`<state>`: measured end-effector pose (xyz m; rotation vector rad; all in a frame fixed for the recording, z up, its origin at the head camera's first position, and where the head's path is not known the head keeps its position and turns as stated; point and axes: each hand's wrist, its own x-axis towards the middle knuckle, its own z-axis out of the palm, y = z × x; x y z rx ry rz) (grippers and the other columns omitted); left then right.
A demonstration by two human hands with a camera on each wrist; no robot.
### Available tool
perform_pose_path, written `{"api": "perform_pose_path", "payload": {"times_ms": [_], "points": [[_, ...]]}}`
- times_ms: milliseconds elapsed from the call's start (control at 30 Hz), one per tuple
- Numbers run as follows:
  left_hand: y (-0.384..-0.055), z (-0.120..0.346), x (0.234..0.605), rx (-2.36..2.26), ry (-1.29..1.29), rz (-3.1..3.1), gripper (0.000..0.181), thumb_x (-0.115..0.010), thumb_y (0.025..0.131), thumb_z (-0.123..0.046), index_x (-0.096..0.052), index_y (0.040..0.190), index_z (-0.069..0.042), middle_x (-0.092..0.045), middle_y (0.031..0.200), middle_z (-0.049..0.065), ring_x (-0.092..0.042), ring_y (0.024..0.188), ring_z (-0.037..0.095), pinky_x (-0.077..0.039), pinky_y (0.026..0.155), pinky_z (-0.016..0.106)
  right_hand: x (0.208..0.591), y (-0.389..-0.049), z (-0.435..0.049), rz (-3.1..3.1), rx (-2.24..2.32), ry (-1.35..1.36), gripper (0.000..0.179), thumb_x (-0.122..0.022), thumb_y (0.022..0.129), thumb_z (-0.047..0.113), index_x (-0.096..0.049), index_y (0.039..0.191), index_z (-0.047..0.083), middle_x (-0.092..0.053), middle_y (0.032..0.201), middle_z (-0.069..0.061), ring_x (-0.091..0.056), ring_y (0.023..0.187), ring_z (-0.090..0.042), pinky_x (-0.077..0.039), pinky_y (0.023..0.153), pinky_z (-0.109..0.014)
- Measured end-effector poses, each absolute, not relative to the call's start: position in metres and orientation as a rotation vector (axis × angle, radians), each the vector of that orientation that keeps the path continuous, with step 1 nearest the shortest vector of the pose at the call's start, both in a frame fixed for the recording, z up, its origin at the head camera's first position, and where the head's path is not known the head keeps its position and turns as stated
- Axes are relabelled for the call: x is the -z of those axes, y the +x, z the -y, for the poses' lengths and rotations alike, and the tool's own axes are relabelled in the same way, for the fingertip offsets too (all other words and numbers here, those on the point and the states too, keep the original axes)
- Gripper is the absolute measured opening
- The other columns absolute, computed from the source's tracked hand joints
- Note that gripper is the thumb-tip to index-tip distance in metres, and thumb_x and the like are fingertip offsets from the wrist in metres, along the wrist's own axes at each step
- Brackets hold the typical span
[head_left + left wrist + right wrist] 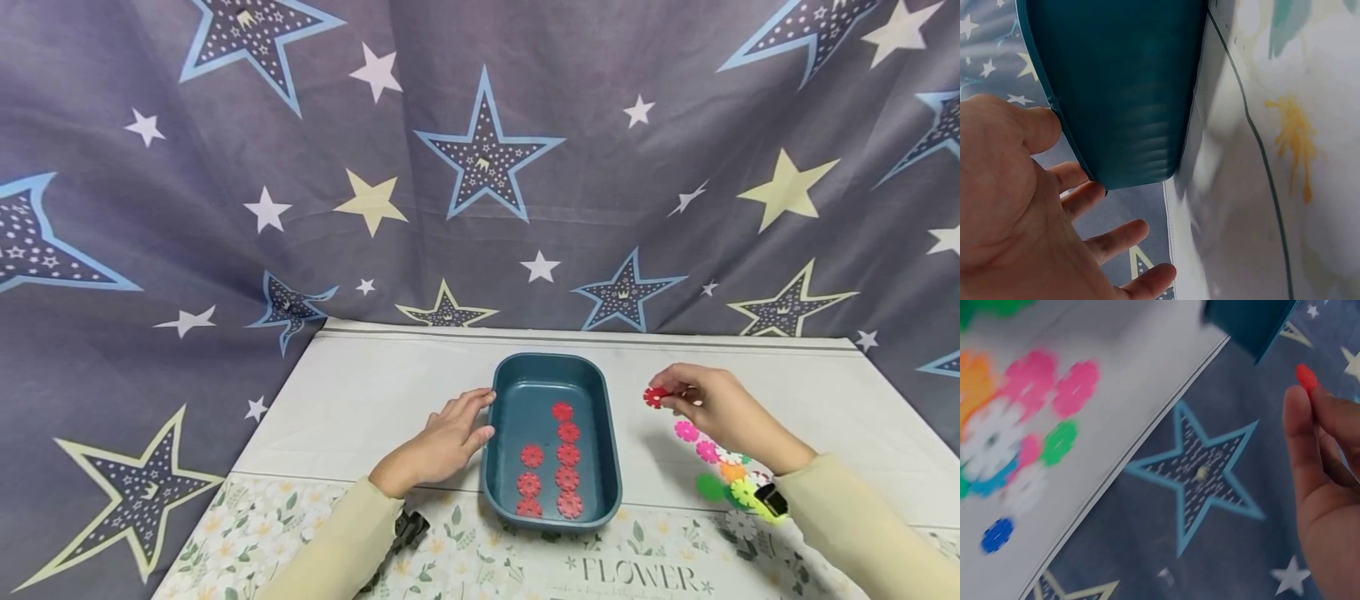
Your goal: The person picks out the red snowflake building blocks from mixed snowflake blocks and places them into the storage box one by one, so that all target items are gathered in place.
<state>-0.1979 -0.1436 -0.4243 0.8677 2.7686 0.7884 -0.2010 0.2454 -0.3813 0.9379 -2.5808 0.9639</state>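
Observation:
A dark teal rectangular tray (pixel 551 372) lies in the middle of the table with several red notched discs inside, a longer column on the right and a shorter one on the left. My left hand (pixel 448 437) rests against the tray's left rim, its fingers fairly straight; the left wrist view shows the fingertips touching the tray wall (pixel 1116 94). To the right of the tray, my right hand (pixel 712 408) pinches a red notched disc (pixel 654 397) between thumb and fingers above the table. Edge-on, the same red disc (pixel 1307 377) shows at the fingertips in the right wrist view.
A loose pile of notched discs lies under my right forearm, including pink (pixel 686 431), orange (pixel 732 472) and green (pixel 709 486) ones. A blue disc (pixel 997 535) lies at the pile's side. Behind the table (pixel 397 367) hangs a grey star-patterned curtain (pixel 300 150).

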Motion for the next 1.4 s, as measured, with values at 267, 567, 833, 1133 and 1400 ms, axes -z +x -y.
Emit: {"api": "perform_pose_path", "payload": {"times_ms": [267,567,833,1133,1400], "points": [[-0.199,0.145,0.427,-0.771,0.879,-2.777,0.055,-0.035,0.103,-0.039,-0.026,0.149,-0.012,-0.019,0.154,0.001,-0.023,0.137,0.028,-0.022,0.096,0.063,0.378,-0.206,-0.201,2.551,-1.033,1.138,0.031,-0.071,0.075,-0.015,-0.07,0.095,0.009,-0.068,0.086,0.003,-0.064,0.075,-0.011,-0.052,0.065,-0.025],[-0.201,0.143,0.427,-0.761,0.876,-2.779,0.055,-0.035,0.103,-0.04,-0.025,0.15,-0.014,-0.019,0.154,0.001,-0.022,0.137,0.026,-0.02,0.096,0.064,0.396,-0.224,-0.141,2.57,-0.961,1.435,0.022,-0.071,0.08,-0.009,-0.072,0.096,0.007,-0.068,0.092,0.0,-0.061,0.076,-0.007,-0.049,0.064,-0.022],[-0.201,0.141,0.426,-0.751,0.888,-2.79,0.054,-0.035,0.103,-0.04,-0.028,0.148,-0.012,-0.02,0.154,0.001,-0.024,0.136,0.027,-0.022,0.095,0.063,0.415,-0.238,-0.114,2.725,-0.836,1.477,0.023,-0.068,0.08,-0.01,-0.073,0.097,0.005,-0.07,0.095,-0.003,-0.064,0.083,-0.014,-0.05,0.072,-0.027],[-0.201,0.143,0.426,-0.748,0.883,-2.8,0.054,-0.036,0.103,-0.039,-0.028,0.149,-0.012,-0.021,0.153,0.002,-0.024,0.136,0.026,-0.026,0.093,0.057,0.428,-0.24,-0.1,2.788,-0.743,1.423,0.021,-0.07,0.081,-0.006,-0.075,0.099,0.004,-0.067,0.09,-0.004,-0.063,0.081,-0.014,-0.05,0.07,-0.025],[-0.2,0.145,0.427,-0.746,0.88,-2.797,0.054,-0.036,0.103,-0.039,-0.028,0.149,-0.012,-0.021,0.153,0.002,-0.025,0.135,0.027,-0.027,0.092,0.056,0.418,-0.241,-0.104,2.718,-0.767,1.315,0.014,-0.07,0.085,0.004,-0.073,0.098,0.007,-0.063,0.088,0.001,-0.058,0.077,-0.011,-0.048,0.069,-0.027]]}}
